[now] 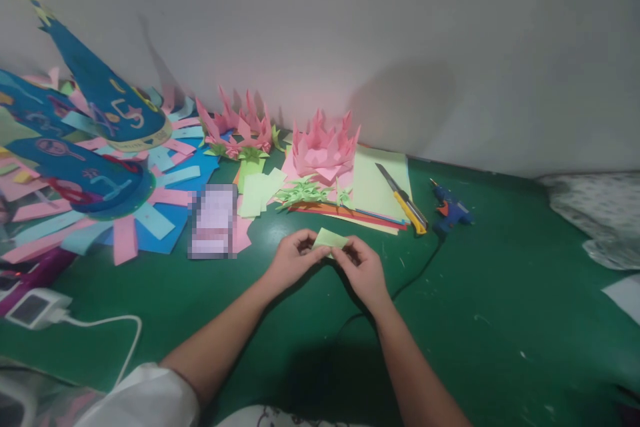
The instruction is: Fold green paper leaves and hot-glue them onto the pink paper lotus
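Observation:
Between my two hands is a small piece of light green paper (330, 238), held just above the green table. My left hand (295, 258) pinches its left side, thumb on the near edge and fingers curled behind. On the other side my right hand (363, 270) grips the right edge in the same way. Both thumbs almost meet at the paper's lower edge. Whether the paper is folded I cannot tell for sure. Beyond the hands lie cut green paper leaves (305, 193) and a pink paper crown (325, 150).
A yellow utility knife (403, 200) rests on stacked coloured paper (383, 177). Right of it lies a blue glue gun (450, 207), its cord running toward my right arm. Leftward are a blurred phone-like object (214, 221), another pink crown (240, 130), blue cone hats (100, 80) and a white charger (40, 309).

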Demonstrator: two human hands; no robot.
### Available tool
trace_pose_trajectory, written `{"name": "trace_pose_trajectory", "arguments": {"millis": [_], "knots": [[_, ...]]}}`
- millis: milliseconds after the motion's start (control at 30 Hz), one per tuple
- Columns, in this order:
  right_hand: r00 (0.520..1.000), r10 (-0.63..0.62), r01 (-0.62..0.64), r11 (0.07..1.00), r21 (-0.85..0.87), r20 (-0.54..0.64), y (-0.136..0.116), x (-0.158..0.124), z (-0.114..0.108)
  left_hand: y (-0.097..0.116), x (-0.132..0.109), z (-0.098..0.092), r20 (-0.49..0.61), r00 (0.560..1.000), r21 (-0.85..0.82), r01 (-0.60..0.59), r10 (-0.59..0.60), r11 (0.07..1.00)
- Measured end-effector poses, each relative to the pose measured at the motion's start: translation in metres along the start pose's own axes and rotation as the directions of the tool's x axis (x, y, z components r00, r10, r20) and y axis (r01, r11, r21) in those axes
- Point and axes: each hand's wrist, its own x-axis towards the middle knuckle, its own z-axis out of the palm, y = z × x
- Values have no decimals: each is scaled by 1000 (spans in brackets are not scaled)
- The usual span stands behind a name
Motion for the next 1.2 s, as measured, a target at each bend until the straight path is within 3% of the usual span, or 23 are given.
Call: {"name": "trace_pose_trajectory", "arguments": {"millis": [200,333,533,700,833,967,1200], "knots": [[994,106,-106,988,110,0,1,-1,1,3,1,0,-68,996,-91,44,-50,995],[992,127,-122,980,160,-19,5,-2,1,5,1,-3,-45,996,-133,71,-78,989],[997,-12,3,992,122,72,3,-1,-7,15,-2,-8,74,997,-274,55,-36,960],[988,-75,54,986,155,135,0,-1,-12,13,-2,-13,115,989,-325,126,-93,937],[979,-121,103,988,115,163,-3,0,-15,11,-1,-13,113,990,-237,111,-86,965],[992,-88,85,996,30,92,-3,1,-10,10,0,-9,32,998,-143,54,-50,988],[1000,8,-8,1000,-11,-21,8,1,-2,4,1,-7,-8,999,23,32,-32,999]]}}
